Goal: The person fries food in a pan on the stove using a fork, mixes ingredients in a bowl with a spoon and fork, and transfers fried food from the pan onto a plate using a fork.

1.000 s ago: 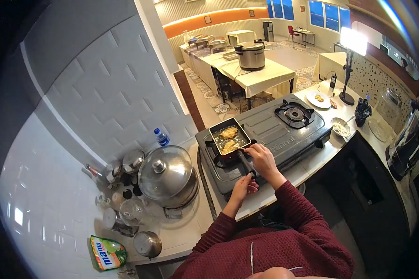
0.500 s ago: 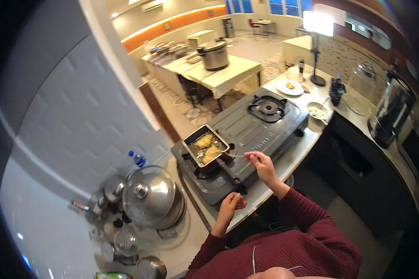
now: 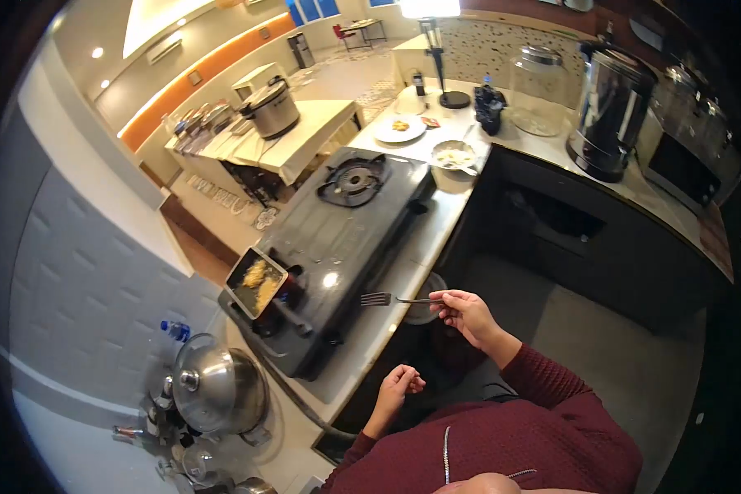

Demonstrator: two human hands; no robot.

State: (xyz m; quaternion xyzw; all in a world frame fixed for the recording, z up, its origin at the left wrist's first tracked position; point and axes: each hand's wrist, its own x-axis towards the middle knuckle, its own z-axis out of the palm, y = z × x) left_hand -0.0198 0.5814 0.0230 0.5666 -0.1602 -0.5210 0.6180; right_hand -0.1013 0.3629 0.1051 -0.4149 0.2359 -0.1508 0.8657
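My right hand [image 3: 467,317] is closed around the handle of a metal fork [image 3: 377,300], which points left above the counter edge. My left hand [image 3: 393,395] hangs in front of the counter with curled fingers and nothing visible in them. On the near burner of the grey gas stove [image 3: 321,226] sits a small rectangular frying pan [image 3: 272,297], its handle towards me. Golden fritters [image 3: 260,278] lie in the pan, apart from the fork.
A large lidded steel pot [image 3: 222,391] stands left of the stove. Beyond the far burner [image 3: 354,178] are a white plate [image 3: 387,137] with food and a bowl [image 3: 454,166] with pale contents. An electric urn [image 3: 609,115] and glass jar [image 3: 538,90] stand right.
The fork in my right hand has come away from the pan, out over the counter edge. My view has swung right, and my left hand is now farther from the stove front.
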